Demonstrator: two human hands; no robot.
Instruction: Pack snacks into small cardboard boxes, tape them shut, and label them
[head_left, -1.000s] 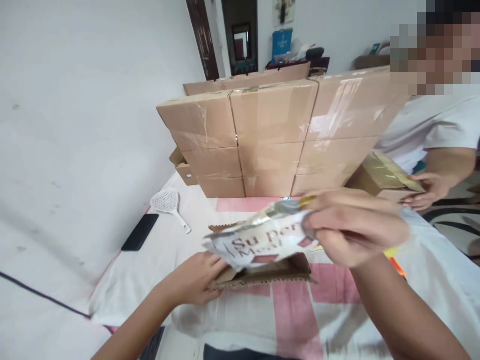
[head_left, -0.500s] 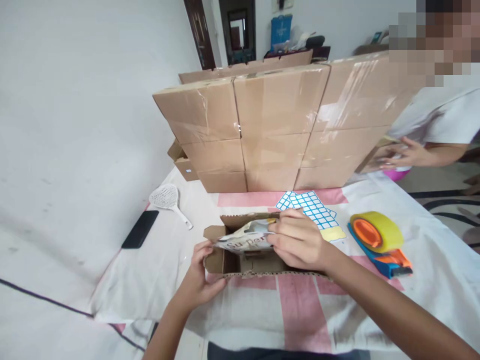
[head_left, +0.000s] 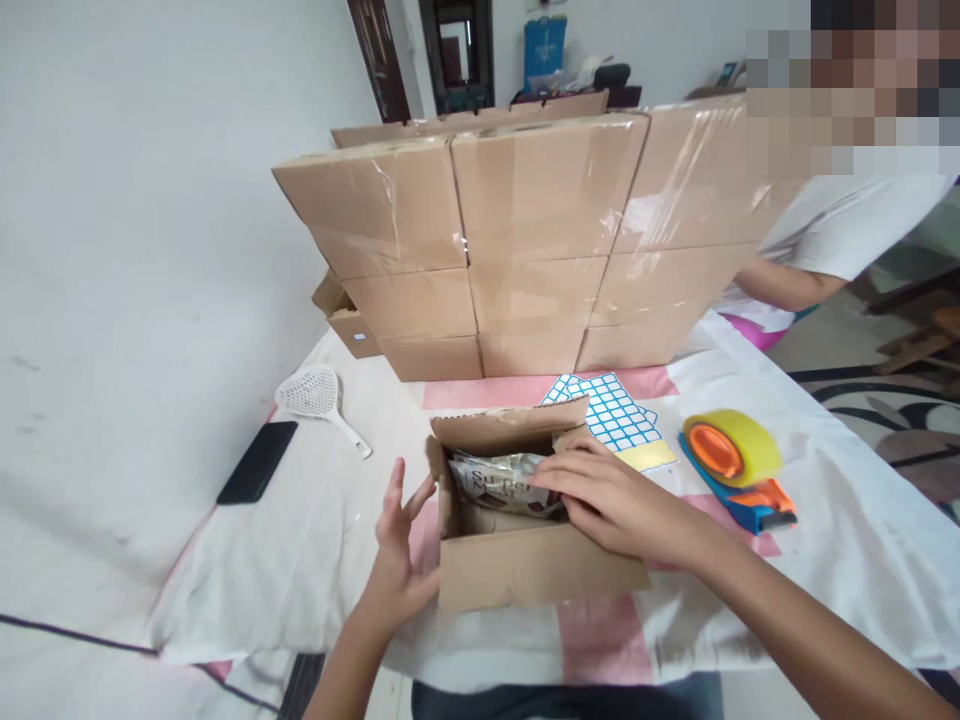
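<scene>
The left hand [head_left: 400,568] is splayed, the right hand [head_left: 611,502] palm down, fingers bent.

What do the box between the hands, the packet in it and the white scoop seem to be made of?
Box: matte brown cardboard, by its ridged edge. Packet: glossy film, perhaps plastic or foil; it shines and wrinkles. Scoop: probably smooth plastic, evenly white and perforated.

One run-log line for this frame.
right hand: on packet, inside open box | left hand: spread, box's left side | tape dispenser: right of box

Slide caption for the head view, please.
Right hand at a printed packet inside an open cardboard box, left hand open beside the box.
</scene>
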